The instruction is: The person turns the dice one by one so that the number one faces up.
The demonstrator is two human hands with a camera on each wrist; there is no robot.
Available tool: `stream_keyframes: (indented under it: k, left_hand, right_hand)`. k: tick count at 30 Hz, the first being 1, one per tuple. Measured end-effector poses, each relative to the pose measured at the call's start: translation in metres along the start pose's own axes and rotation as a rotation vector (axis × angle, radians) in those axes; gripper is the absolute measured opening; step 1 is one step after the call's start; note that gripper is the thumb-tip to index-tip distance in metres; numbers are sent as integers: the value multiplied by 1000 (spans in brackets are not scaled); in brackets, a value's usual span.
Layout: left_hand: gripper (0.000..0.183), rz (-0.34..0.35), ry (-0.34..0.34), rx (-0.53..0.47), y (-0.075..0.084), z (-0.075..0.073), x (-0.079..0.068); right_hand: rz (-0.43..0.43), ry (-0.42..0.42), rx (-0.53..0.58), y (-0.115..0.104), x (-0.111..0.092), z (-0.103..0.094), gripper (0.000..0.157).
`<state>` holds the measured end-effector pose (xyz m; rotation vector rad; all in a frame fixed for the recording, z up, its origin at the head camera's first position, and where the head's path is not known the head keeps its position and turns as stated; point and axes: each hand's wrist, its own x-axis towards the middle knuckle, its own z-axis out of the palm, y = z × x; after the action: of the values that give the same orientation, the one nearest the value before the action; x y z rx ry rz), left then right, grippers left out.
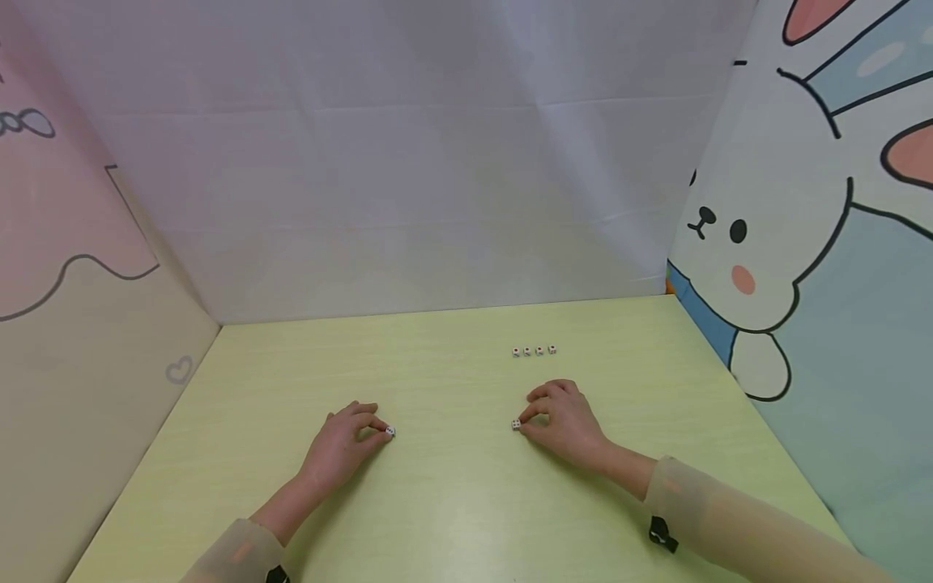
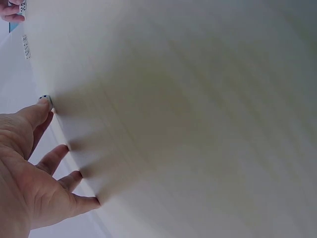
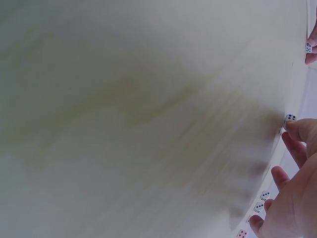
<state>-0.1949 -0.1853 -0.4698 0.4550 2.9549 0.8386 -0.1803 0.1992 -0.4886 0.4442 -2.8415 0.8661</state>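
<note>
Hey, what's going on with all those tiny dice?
A person's left hand pinches one die, and their right hand pinches another die. The hands are apart, each holding its own. Four more dice sit in a row on the table, farther back, beyond the right hand.

1. Central passage: open tabletop [image 1: 452,502] spans the gap between the left hand [image 1: 344,448] and the right hand [image 1: 568,421].
2. Obstacle: four dice [image 1: 539,351] stand in a row beyond the right hand; the route left of them is free.
3. Limits: the white backdrop [image 1: 437,186] blocks the rear; the left panel [image 1: 80,397] and right panel [image 1: 860,324] bound the sides.
</note>
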Motion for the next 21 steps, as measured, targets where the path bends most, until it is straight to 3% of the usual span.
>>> stream_keyframes:
  k: [13, 21]
  left_hand:
    - [5, 5, 6, 5, -2, 1, 0]
    - [6, 3, 5, 5, -1, 2, -1]
  right_hand:
    - [5, 8, -26, -1, 3, -6, 5]
    - [-50, -5, -104, -2, 7, -10, 10]
